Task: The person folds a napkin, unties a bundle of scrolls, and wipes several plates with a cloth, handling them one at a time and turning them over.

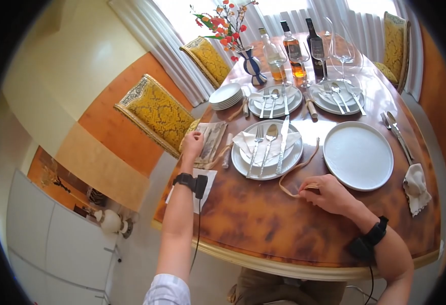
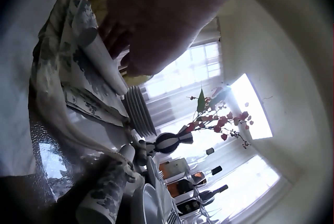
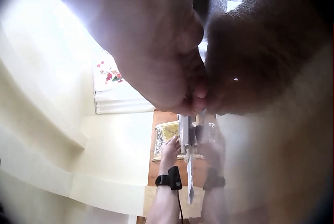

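My left hand point(image 1: 192, 145) has curled fingers at the left edge of folded patterned cloths point(image 1: 212, 140). In the left wrist view, the left hand point(image 2: 162, 15) is against a rolled part of the patterned cloth point(image 2: 96, 52); its grip is partly hidden. My right hand point(image 1: 329, 195) pinches a tan ribbon point(image 1: 286, 189) low over the table, between a set plate point(image 1: 240, 165) and a bare plate point(image 1: 357, 152). The right wrist view shows the right hand point(image 3: 156, 62) from close by, with the ribbon hidden. A rolled patterned napkin point(image 1: 227, 152) lies beside the set plate.
Beyond are two more plates with cutlery point(image 1: 257, 107), stacked small plates point(image 1: 226, 95), a striped vase point(image 1: 253, 68), bottles point(image 1: 294, 53) and tall glasses point(image 1: 342, 51). White paper point(image 1: 207, 180) lies at left, cutlery point(image 1: 400, 137) and a beige napkin point(image 1: 415, 188) at right.
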{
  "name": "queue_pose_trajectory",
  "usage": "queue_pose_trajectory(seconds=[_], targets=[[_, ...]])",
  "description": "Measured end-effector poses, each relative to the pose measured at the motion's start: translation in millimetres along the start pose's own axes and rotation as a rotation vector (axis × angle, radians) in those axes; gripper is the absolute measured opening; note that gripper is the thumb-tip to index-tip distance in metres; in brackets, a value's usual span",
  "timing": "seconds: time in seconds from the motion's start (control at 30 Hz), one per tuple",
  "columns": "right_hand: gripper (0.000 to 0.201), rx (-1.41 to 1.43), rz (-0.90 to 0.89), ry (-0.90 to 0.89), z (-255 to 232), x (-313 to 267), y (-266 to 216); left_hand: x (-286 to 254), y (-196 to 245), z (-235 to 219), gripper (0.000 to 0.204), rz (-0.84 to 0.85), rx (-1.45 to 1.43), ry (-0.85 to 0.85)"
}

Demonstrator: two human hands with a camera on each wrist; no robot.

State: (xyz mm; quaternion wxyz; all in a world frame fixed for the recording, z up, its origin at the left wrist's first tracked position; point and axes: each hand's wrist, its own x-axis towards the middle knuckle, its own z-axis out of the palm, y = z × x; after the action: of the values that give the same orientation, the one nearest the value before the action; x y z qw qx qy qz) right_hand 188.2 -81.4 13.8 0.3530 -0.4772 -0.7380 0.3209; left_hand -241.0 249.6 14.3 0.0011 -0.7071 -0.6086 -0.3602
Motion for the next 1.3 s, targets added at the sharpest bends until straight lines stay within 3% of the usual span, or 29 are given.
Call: queue_pose_trajectory(seconds=[0.17,0.27,0.47,0.77,1.07,1.17,1.23,1.3], targets=[[0.013,-0.008,-0.035,0.001,2,1,3,-10,8,-3,0.030,0.161,0.110,0.067],[0.013,-0.006,-0.058,0.006,2,1,4,-28,43,-15,0.030,0.108,0.036,-0.045],[0.015,0.007,-0.002,-0.010,-2,-2,-4,-58,90,-18,0.042,0.118,0.033,-0.450],[0.018,-0.043,-0.027,-0.013,-3,-4,-3,-64,90,-1,0.042,0.161,0.127,-0.383],[0.020,-0.075,-0.042,-0.018,-4,-6,-7,-60,95,-1,0.039,0.159,0.064,-0.151],[0.017,-0.012,-0.107,-0.048,1,-10,-13,-96,146,-40,0.030,0.246,-0.159,-0.172],[0.014,0.177,-0.176,-0.168,4,-12,-26,-141,197,-69,0.027,0.342,-0.406,-0.345],[0.012,0.495,0.034,-0.270,5,-18,-48,-186,221,-80,0.038,0.437,-0.583,-0.635]])
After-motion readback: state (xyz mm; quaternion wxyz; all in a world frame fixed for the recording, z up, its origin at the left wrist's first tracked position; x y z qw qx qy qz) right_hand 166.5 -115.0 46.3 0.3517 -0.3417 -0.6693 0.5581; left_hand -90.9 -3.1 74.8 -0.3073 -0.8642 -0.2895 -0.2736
